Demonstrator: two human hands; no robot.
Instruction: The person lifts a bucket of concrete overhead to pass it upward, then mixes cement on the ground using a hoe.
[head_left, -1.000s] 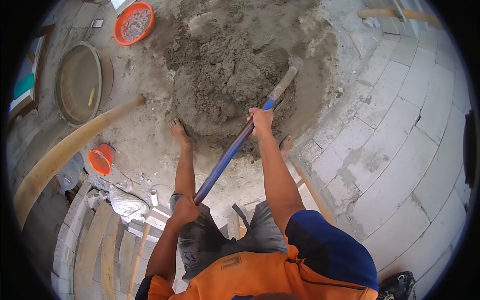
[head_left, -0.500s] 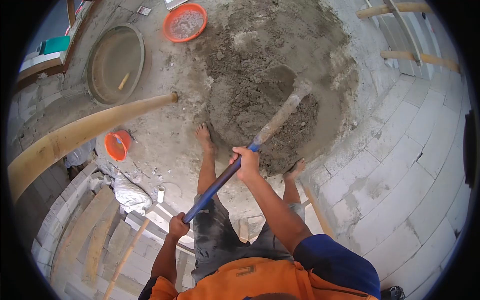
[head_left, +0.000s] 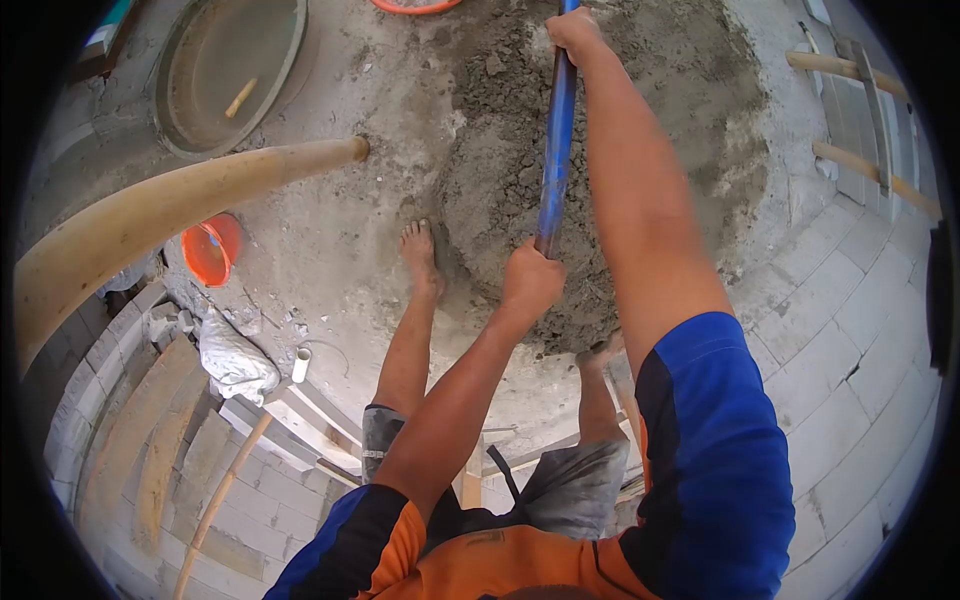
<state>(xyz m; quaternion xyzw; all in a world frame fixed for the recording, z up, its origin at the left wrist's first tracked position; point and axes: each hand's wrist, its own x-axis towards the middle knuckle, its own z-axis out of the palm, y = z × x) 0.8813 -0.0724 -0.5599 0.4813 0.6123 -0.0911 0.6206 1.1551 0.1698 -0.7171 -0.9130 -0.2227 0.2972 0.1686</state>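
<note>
Both my hands grip the long blue handle (head_left: 558,150) of what looks like a hoe; its head is beyond the top edge of the view. My right hand (head_left: 577,38) is wrapped round the handle far forward, with the arm stretched out. Nearer my body, my left hand (head_left: 533,280) is closed round the lower end. Under the handle lies a heap of wet grey mortar (head_left: 490,190), lumpy and spread over the floor. My bare feet (head_left: 420,250) stand at its near edge.
At upper left sits a wide round tub (head_left: 165,95) of greyish water with a stick in it. A thick pole (head_left: 200,188) juts in from the left. An orange bucket (head_left: 212,250), a white sack (head_left: 235,358) and a block wall (head_left: 820,320) also surround me.
Both hands and the handle have moved forward and up in view, and the handle has swung from slanted to nearly straight ahead. The muddy far end has left the view.
</note>
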